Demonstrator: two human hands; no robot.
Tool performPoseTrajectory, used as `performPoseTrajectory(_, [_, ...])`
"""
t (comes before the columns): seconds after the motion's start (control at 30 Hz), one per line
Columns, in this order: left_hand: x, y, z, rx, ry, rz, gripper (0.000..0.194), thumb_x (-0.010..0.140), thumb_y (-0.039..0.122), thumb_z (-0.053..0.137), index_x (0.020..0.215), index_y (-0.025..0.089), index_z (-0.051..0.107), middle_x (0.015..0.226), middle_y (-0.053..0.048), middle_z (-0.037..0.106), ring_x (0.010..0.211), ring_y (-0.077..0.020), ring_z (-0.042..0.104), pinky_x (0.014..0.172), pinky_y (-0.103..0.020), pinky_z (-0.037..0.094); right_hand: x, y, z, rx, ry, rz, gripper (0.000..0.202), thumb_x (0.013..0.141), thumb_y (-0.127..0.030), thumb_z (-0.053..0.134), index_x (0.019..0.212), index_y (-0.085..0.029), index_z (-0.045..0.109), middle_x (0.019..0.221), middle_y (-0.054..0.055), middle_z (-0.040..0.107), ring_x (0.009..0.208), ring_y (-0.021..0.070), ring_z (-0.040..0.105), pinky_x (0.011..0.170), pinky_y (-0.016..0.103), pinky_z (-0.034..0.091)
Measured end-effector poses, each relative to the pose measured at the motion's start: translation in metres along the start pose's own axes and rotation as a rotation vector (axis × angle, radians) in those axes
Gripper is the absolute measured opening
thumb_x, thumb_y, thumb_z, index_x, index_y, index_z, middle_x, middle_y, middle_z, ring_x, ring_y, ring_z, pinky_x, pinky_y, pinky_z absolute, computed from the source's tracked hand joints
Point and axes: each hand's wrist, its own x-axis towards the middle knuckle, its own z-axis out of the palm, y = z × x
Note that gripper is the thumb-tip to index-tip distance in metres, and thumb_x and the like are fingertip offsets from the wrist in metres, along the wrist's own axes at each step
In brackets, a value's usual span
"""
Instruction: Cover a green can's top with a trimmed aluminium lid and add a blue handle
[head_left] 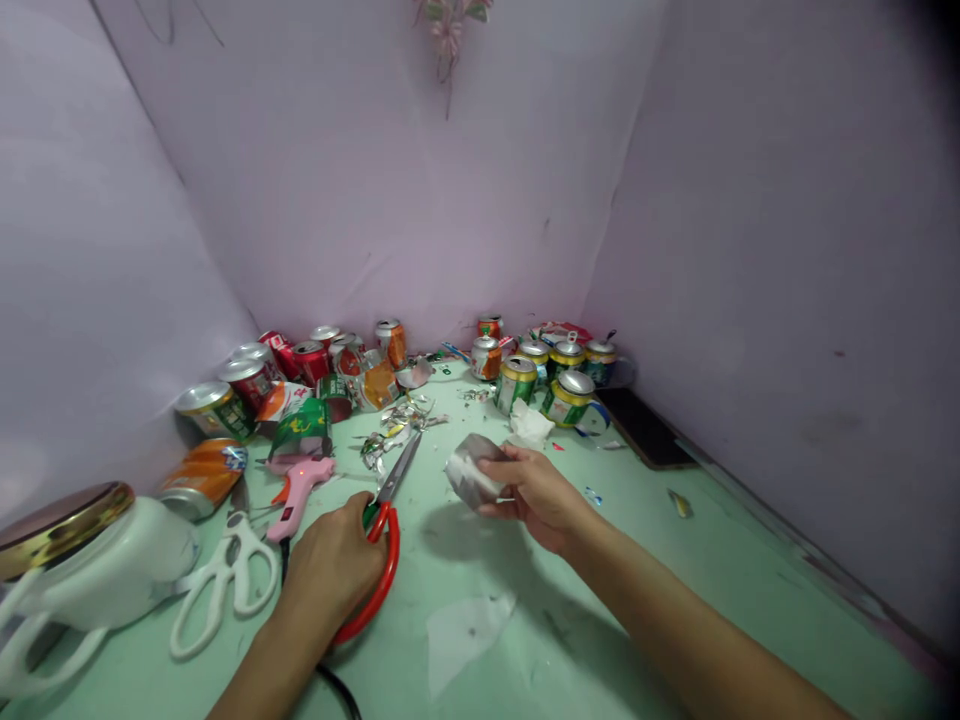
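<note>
My left hand is closed around the handles of red-handled scissors, whose metal blades point up and away over the table. A bit of something green shows between its thumb and the scissors. To the right, my right hand grips a curved silver metal sheet by its right edge, fingers pressed on it above the table. Left of my left hand lie a pink glue gun and white-handled scissors.
Several drink cans stand or lie at the back left, and more cans at the back right. Metal scraps lie mid-table. A white pot is at left, a dark phone at right, a crumpled tissue between.
</note>
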Motion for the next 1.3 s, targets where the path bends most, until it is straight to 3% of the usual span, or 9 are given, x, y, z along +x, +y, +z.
performPoseTrajectory(0.17, [0.000,0.002,0.002,0.112,-0.004,0.025,0.047,0.080,0.041,0.038,0.116,0.015,0.054,0.091,-0.019,0.070,0.087,-0.0361,0.064,0.064,-0.037,0.043,0.001,0.005,-0.031,-0.242,-0.118,0.053,0.011,0.054,-0.005,0.067,0.058,-0.013,0.060,0.042,-0.005,0.054,0.031,0.0075,0.047,0.026,0.016,0.040])
performPoseTrajectory(0.33, [-0.011,0.009,-0.001,0.181,0.059,0.048,0.037,0.081,0.040,0.039,0.102,0.018,0.060,0.083,-0.016,0.069,0.074,-0.0367,0.065,0.057,-0.040,0.044,0.000,0.008,-0.048,-0.390,-0.242,0.055,0.025,0.050,0.001,0.065,0.070,-0.014,0.066,0.044,-0.007,0.058,0.027,0.0062,0.045,0.027,0.016,0.035])
performPoseTrajectory(0.5, [-0.042,0.035,0.011,-0.313,0.490,0.743,0.012,0.080,0.012,0.048,0.086,0.021,0.054,0.080,-0.003,0.066,0.077,-0.0162,0.063,0.072,-0.025,0.049,-0.007,0.007,-0.046,-0.789,-0.317,-0.077,0.053,0.056,-0.010,0.066,0.109,-0.017,0.061,0.082,0.003,0.066,0.040,0.0085,0.054,0.039,0.021,0.041])
performPoseTrajectory(0.6, [-0.054,0.051,0.027,-0.296,0.446,1.073,0.033,0.076,-0.001,0.043,0.102,0.018,0.052,0.091,-0.007,0.065,0.084,-0.0164,0.061,0.071,-0.023,0.052,-0.011,0.008,-0.044,-1.012,-0.426,-0.247,0.063,0.056,-0.009,0.066,0.118,-0.017,0.056,0.087,0.005,0.069,0.063,0.0153,0.061,0.054,0.023,0.044])
performPoseTrajectory(0.7, [-0.053,0.055,0.043,-0.199,0.383,1.065,0.040,0.073,-0.003,0.040,0.108,0.013,0.051,0.099,-0.013,0.063,0.087,-0.0199,0.060,0.071,-0.028,0.054,-0.014,0.010,-0.045,-1.117,-0.505,-0.362,0.070,0.055,-0.006,0.063,0.123,-0.018,0.052,0.093,0.007,0.070,0.077,0.0201,0.062,0.061,0.024,0.043])
performPoseTrajectory(0.9, [-0.044,0.057,0.053,0.035,0.152,0.893,0.035,0.072,-0.001,0.040,0.100,0.011,0.058,0.090,-0.013,0.061,0.081,-0.0250,0.058,0.064,-0.038,0.055,-0.018,0.013,-0.049,-0.933,-0.515,-0.398,0.066,0.058,-0.005,0.063,0.122,-0.021,0.054,0.104,0.007,0.068,0.089,0.0215,0.063,0.073,0.027,0.044])
performPoseTrajectory(1.07, [-0.044,0.068,0.046,0.240,0.033,0.924,0.042,0.067,-0.004,0.038,0.099,0.008,0.061,0.092,-0.013,0.062,0.085,-0.0274,0.058,0.067,-0.041,0.055,-0.022,0.009,-0.049,-0.589,-0.195,-0.518,0.029,0.066,-0.016,0.067,0.094,-0.021,0.066,0.096,0.003,0.067,0.091,0.0186,0.059,0.076,0.028,0.043])
performPoseTrajectory(1.1, [-0.044,0.069,0.046,0.268,0.045,0.961,0.045,0.066,-0.005,0.037,0.103,0.006,0.060,0.099,-0.015,0.062,0.093,-0.0290,0.057,0.075,-0.043,0.054,-0.023,0.008,-0.050,-0.492,-0.163,-0.483,0.013,0.071,-0.025,0.066,0.083,-0.020,0.066,0.084,0.002,0.067,0.080,0.0160,0.059,0.069,0.026,0.044])
performPoseTrajectory(1.3, [-0.036,0.068,0.057,0.190,0.022,1.100,0.059,0.060,0.000,0.044,0.118,-0.001,0.052,0.128,-0.024,0.050,0.125,-0.0381,0.038,0.101,-0.054,0.036,-0.024,0.021,-0.057,0.114,-0.471,0.088,0.047,0.073,-0.055,0.058,0.049,-0.018,0.042,0.041,-0.007,0.043,0.036,0.0072,0.043,0.041,0.021,0.033])
